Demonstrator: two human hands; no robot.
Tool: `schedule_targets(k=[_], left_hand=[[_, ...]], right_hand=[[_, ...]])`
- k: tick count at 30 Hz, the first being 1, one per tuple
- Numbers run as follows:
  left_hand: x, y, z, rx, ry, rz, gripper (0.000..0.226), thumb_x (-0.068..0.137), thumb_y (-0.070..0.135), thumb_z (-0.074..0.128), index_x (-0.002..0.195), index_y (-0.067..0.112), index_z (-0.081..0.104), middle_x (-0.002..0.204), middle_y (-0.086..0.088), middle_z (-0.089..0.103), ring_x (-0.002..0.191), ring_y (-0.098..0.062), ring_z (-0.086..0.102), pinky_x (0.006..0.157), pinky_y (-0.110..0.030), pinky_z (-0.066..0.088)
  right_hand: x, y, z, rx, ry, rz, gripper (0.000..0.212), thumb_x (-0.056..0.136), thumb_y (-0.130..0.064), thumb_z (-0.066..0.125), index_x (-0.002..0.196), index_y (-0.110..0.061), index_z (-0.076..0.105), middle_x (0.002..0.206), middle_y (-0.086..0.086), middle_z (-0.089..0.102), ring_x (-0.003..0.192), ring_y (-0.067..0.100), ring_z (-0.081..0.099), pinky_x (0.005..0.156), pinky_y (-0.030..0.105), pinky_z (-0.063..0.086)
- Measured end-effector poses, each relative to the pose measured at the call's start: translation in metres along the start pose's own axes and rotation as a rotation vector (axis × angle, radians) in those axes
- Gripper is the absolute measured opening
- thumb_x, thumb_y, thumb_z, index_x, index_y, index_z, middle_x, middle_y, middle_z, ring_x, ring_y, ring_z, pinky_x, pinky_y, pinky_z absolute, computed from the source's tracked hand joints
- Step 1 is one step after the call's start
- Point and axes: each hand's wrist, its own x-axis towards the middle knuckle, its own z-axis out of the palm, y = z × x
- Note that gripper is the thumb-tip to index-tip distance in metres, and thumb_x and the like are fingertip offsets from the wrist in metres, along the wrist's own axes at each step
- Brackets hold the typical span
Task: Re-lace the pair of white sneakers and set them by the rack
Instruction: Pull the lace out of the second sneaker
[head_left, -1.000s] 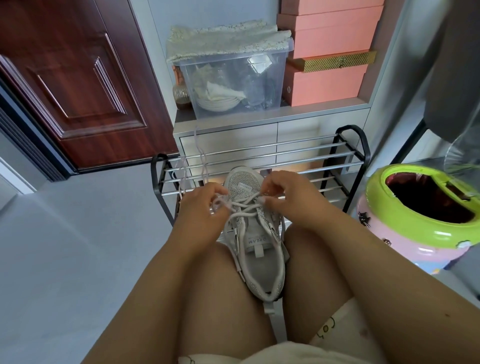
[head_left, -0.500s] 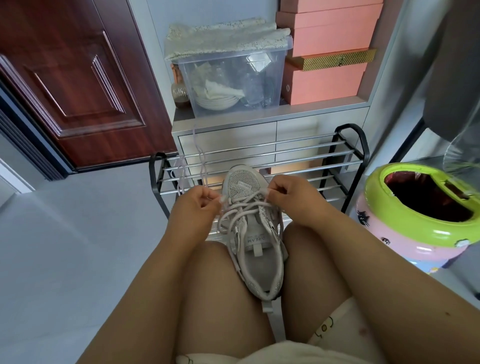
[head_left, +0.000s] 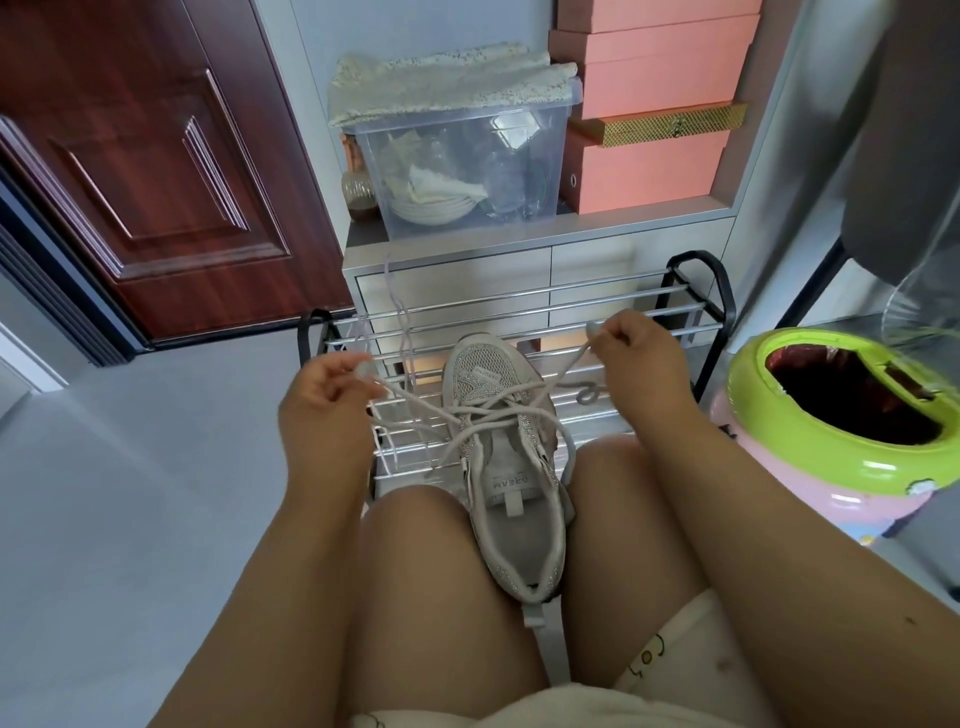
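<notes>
One white sneaker (head_left: 511, 499) lies wedged between my knees, toe pointing away toward the shoe rack (head_left: 613, 296). Its white lace (head_left: 467, 410) crosses over the tongue and both ends are drawn out sideways. My left hand (head_left: 324, 395) pinches the left lace end out to the left of the shoe. My right hand (head_left: 636, 353) pinches the right lace end up and to the right, over the rack's bars. A second loose lace (head_left: 397, 312) hangs wavy over the rack's left side. The other sneaker of the pair is not in view.
Behind the metal rack stands a grey cabinet (head_left: 452, 291) carrying a clear storage bin (head_left: 467, 166) and stacked orange boxes (head_left: 654, 119). A green-and-pink bin (head_left: 841, 421) sits close on the right. A dark red door (head_left: 156, 156) and grey floor (head_left: 130, 493) are on the left.
Both hands have moved apart from the middle of the shoe, left hand leftward and right hand up and right, drawing the lace ends out taut.
</notes>
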Motion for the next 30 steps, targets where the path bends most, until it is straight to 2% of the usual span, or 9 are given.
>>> schedule_targets(k=[3,5,11,14,17,20,22,26,30], left_hand=[[0.005,0.001,-0.002,0.109,-0.145,-0.135,0.022,0.084,0.002,0.053,0.083,0.018,0.068,0.073,-0.004,0.066,0.067,-0.014,0.062,0.062,-0.024,0.046],[0.001,-0.003,0.004,0.245,-0.309,-0.17,0.02,0.083,0.008,0.054,0.075,0.017,0.069,0.068,-0.006,0.067,0.067,-0.021,0.063,0.067,-0.033,0.048],[-0.009,-0.011,0.018,0.579,-0.471,-0.043,0.033,0.089,0.049,0.054,0.074,0.021,0.062,0.071,0.004,0.065,0.069,-0.014,0.06,0.069,-0.032,0.047],[-0.013,-0.011,0.024,0.617,-0.542,0.035,0.037,0.092,0.045,0.053,0.065,0.019,0.057,0.059,0.006,0.056,0.057,-0.01,0.052,0.057,-0.026,0.037],[-0.01,-0.014,0.025,0.507,-0.458,0.064,0.028,0.095,0.028,0.053,0.07,0.017,0.059,0.059,0.005,0.055,0.052,-0.007,0.049,0.054,-0.024,0.036],[-0.002,-0.01,0.015,0.257,-0.088,0.022,0.023,0.093,0.016,0.05,0.073,0.02,0.062,0.062,0.001,0.056,0.052,-0.012,0.047,0.053,-0.026,0.039],[0.001,-0.004,0.008,0.131,0.012,-0.048,0.024,0.092,0.013,0.049,0.072,0.018,0.062,0.061,-0.002,0.055,0.053,-0.012,0.047,0.052,-0.026,0.039],[-0.005,-0.003,0.014,0.347,-0.283,-0.084,0.029,0.08,0.029,0.044,0.068,0.013,0.065,0.064,0.0,0.065,0.067,-0.028,0.062,0.067,-0.037,0.049],[-0.012,-0.006,0.022,0.483,-0.425,-0.043,0.048,0.093,0.045,0.043,0.075,0.008,0.068,0.075,-0.006,0.068,0.075,-0.025,0.063,0.077,-0.043,0.05]], right_hand=[[0.003,0.003,-0.001,-0.005,-0.07,0.028,0.017,0.089,-0.017,0.058,0.08,-0.002,0.059,0.074,0.014,0.061,0.067,0.026,0.055,0.063,0.027,0.047],[-0.001,0.001,0.006,-0.061,-0.195,-0.001,0.007,0.083,-0.013,0.059,0.076,-0.011,0.061,0.077,0.006,0.066,0.076,0.027,0.062,0.074,0.038,0.051],[-0.02,-0.011,0.02,-0.365,-0.532,-0.192,0.026,0.088,-0.038,0.061,0.078,-0.015,0.058,0.07,-0.005,0.055,0.065,0.01,0.049,0.058,0.026,0.036],[-0.021,-0.01,0.021,-0.418,-0.623,-0.189,0.034,0.092,-0.041,0.055,0.069,-0.016,0.05,0.066,-0.004,0.049,0.062,0.01,0.045,0.055,0.024,0.033],[-0.019,-0.007,0.019,-0.298,-0.566,-0.14,0.035,0.094,-0.032,0.054,0.064,-0.016,0.047,0.062,-0.004,0.046,0.057,0.008,0.04,0.054,0.025,0.031],[-0.01,-0.005,0.012,-0.169,-0.266,-0.061,0.03,0.095,-0.022,0.051,0.07,-0.006,0.056,0.062,0.001,0.048,0.059,0.015,0.042,0.059,0.029,0.032],[-0.004,-0.002,0.006,-0.077,-0.124,-0.009,0.033,0.095,-0.026,0.052,0.075,-0.001,0.06,0.065,0.008,0.054,0.064,0.022,0.048,0.062,0.032,0.038],[-0.005,0.001,0.012,-0.098,-0.264,0.019,0.021,0.088,-0.024,0.059,0.071,-0.011,0.059,0.074,0.01,0.064,0.076,0.031,0.061,0.073,0.038,0.052],[-0.019,-0.006,0.02,-0.302,-0.466,-0.103,0.024,0.085,-0.041,0.062,0.078,-0.018,0.062,0.074,-0.002,0.064,0.072,0.016,0.058,0.064,0.029,0.043]])
